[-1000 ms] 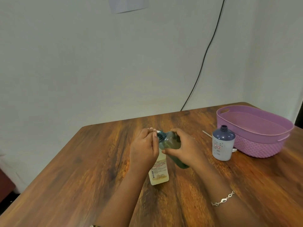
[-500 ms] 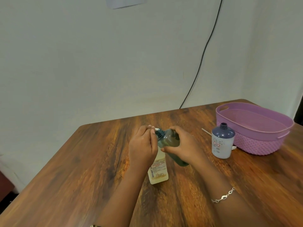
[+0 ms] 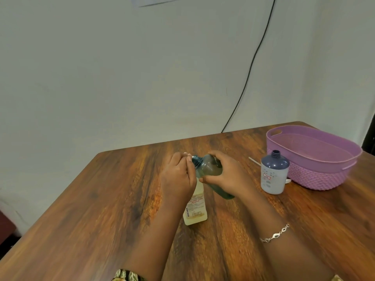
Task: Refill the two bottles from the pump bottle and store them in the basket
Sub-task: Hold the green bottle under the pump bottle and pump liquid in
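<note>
Your left hand (image 3: 178, 179) curls over the top of the pump bottle (image 3: 195, 209), fingers bent; your right hand (image 3: 225, 177) wraps the tilted dark bottle (image 3: 209, 167). Both forearms reach forward, hands nearly touching.

Seemingly a plain home room: wooden table (image 3: 101, 199), bare wall (image 3: 121, 78), dangling cable (image 3: 253, 59).

The table (image 3: 101, 209) looks like wood with bold brown grain, smooth and faintly shiny. The basket (image 3: 316, 171) on it is lilac plastic, with a smooth matt band above and moulded rope-like ribbing below. Just beside the basket, the opaque bottle (image 3: 274, 175) is matt blue-grey plastic with a small label. Farther from the basket, the tinted bottle (image 3: 209, 167) is see-through greenish plastic, and the pump bottle (image 3: 195, 209) is pale cloudy plastic with a printed label. The bracelet (image 3: 275, 234) is bright metal
</note>
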`<state>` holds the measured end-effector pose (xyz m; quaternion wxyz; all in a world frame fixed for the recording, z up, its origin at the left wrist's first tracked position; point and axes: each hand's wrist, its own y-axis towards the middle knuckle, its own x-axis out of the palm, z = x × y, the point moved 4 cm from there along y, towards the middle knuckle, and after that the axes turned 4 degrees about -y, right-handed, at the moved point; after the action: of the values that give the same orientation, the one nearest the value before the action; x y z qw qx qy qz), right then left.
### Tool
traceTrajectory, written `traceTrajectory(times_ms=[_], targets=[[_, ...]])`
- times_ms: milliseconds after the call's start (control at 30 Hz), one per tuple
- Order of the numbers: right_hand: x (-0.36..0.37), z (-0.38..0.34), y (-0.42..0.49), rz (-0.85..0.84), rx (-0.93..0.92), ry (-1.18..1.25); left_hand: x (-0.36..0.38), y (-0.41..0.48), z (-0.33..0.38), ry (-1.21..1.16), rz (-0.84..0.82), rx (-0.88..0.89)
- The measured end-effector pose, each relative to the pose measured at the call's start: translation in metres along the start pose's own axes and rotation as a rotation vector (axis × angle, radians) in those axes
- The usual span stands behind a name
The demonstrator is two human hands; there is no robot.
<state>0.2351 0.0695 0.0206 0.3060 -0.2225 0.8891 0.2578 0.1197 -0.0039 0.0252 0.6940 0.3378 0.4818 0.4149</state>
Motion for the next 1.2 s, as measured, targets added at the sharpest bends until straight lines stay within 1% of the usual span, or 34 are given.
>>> traceTrajectory(times_ms=[100, 200, 400, 600, 700, 833, 1100, 1200], targets=[[-0.004, -0.003, 0.003, 0.02, -0.007, 0.022, 0.001, 0.008, 0.002, 0.01, -0.003, -0.013], [0.0, 0.002, 0.005, 0.016, 0.011, -0.006, 0.002, 0.002, 0.002, 0.04, 0.019, 0.019], [0.005, 0.01, 0.005, 0.019, 0.015, -0.008, 0.006, -0.002, 0.003, 0.091, 0.002, 0.033], [-0.002, 0.007, 0.012, 0.029, 0.017, 0.015, 0.0, 0.016, 0.001, 0.025, 0.033, -0.063], [0.001, 0.009, 0.012, 0.014, 0.02, -0.005, 0.002, 0.01, 0.0, 0.023, 0.056, -0.031], [0.005, 0.011, 0.008, 0.018, 0.03, 0.021, 0.006, 0.004, -0.004, 0.027, 0.047, 0.001], [-0.001, 0.005, 0.013, 0.02, 0.009, 0.029, -0.002, 0.01, 0.004, 0.027, 0.066, -0.014], [0.002, 0.008, 0.012, 0.009, 0.022, -0.001, 0.003, 0.0, 0.002, 0.049, 0.055, 0.02]])
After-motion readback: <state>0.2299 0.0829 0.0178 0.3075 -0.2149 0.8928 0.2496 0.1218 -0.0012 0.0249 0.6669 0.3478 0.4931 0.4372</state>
